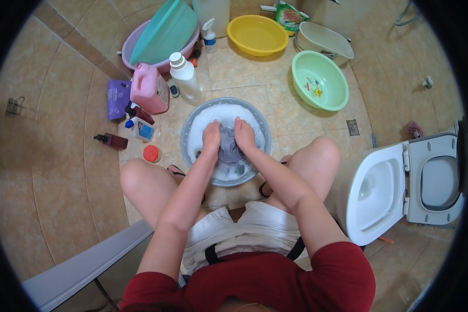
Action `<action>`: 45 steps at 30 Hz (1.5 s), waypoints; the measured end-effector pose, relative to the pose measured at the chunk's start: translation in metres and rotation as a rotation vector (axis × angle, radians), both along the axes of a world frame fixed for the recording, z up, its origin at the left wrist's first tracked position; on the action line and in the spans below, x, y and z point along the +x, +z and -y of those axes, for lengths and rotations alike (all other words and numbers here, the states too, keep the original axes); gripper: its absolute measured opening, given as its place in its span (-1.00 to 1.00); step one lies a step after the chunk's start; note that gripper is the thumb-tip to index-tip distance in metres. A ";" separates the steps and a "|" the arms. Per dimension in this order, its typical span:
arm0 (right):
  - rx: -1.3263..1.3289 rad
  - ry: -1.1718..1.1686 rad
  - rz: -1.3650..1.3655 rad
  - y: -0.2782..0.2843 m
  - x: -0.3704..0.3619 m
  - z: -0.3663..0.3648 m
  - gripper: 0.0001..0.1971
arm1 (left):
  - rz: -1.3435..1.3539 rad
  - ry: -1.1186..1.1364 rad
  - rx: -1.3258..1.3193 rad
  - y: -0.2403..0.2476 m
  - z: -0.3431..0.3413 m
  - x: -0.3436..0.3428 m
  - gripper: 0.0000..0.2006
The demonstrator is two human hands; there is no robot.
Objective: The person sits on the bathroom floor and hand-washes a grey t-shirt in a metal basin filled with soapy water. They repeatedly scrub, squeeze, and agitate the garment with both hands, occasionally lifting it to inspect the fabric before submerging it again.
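Between my knees a grey basin (184, 136) stands on the tiled floor, full of white suds (203, 115). A wet grey cloth (229, 146) is stretched between my two hands over the foam. My left hand (211, 137) is closed on the cloth's left side, its fingers curled. On the opposite side my right hand (244, 134) grips the same cloth, fingers likewise curled. The cloth's lower part hangs down into the soapy water, where its end is hidden by foam.
To the left stand a pink jug (150, 89), a white bottle (186, 78), a purple pouch (118, 99) and a red-lidded jar (151, 153). Farther off are a yellow basin (258, 35), a green basin (320, 80) and stacked tubs (164, 31). A toilet (377, 192) is at right.
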State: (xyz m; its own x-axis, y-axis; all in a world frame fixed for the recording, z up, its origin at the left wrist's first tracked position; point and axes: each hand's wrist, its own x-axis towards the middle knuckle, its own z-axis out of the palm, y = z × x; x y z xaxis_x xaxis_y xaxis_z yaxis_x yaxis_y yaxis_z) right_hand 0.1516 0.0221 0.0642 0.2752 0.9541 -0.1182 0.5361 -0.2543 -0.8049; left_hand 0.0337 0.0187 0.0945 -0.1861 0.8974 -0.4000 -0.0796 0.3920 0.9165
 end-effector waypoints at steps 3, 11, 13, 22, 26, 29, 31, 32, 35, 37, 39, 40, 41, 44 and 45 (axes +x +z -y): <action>0.043 0.194 0.261 0.024 -0.010 0.024 -0.73 | -0.501 -0.208 0.287 -0.052 0.000 -0.016 -0.75; -0.174 0.498 0.361 -0.017 0.004 0.038 -0.74 | -0.643 -0.424 0.039 -0.074 0.026 -0.021 -0.80; -0.187 0.429 0.313 -0.016 0.002 0.034 -0.74 | -0.601 -0.393 -0.041 -0.078 0.024 -0.021 -0.78; 0.233 0.301 -0.070 0.084 -0.052 0.059 -0.71 | 0.554 -0.008 -0.313 -0.078 -0.003 -0.027 -0.54; 0.273 0.239 -0.001 0.084 -0.045 0.056 -0.70 | 0.487 -0.073 -0.315 -0.045 0.001 -0.012 -0.58; 0.208 0.160 -0.009 0.076 -0.030 0.031 -0.71 | 0.425 -0.089 -0.245 0.014 0.020 0.005 -0.60; -0.035 0.150 0.020 0.087 -0.015 0.021 -0.74 | 0.492 -0.102 -0.288 0.049 0.025 0.014 -0.62; 0.010 0.185 -0.017 0.085 -0.018 0.023 -0.74 | 0.482 -0.074 -0.269 0.033 0.023 0.012 -0.67; 0.393 0.153 -0.107 0.071 -0.042 0.045 -0.71 | 0.510 -0.027 -0.169 -0.015 0.009 -0.005 -0.70; 0.296 0.280 -0.026 0.085 -0.045 0.056 -0.73 | 0.550 -0.058 -0.179 -0.017 0.006 -0.015 -0.70; 0.272 0.296 0.006 0.085 -0.042 0.052 -0.72 | 0.604 -0.023 -0.246 -0.004 0.008 -0.011 -0.70; 0.387 0.153 -0.038 0.079 -0.039 0.042 -0.71 | 0.462 -0.082 -0.209 0.011 0.015 -0.003 -0.69; 0.276 0.137 -0.029 0.079 -0.031 0.030 -0.71 | 0.492 -0.073 -0.219 0.025 0.016 0.004 -0.69; 0.002 0.127 -0.036 0.088 -0.017 0.018 -0.71 | 0.495 -0.043 -0.233 0.058 0.021 0.014 -0.69; 0.122 0.136 -0.060 0.086 -0.023 0.024 -0.71 | 0.436 -0.059 -0.203 0.052 0.021 0.010 -0.69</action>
State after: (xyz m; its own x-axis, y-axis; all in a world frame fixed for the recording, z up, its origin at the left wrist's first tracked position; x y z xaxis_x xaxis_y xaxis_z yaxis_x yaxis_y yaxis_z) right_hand 0.1284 -0.0015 0.1505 0.1384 0.9903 -0.0118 0.5094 -0.0814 -0.8567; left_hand 0.0435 -0.0020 0.1469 0.0864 0.7974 -0.5973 -0.4116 0.5745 0.7074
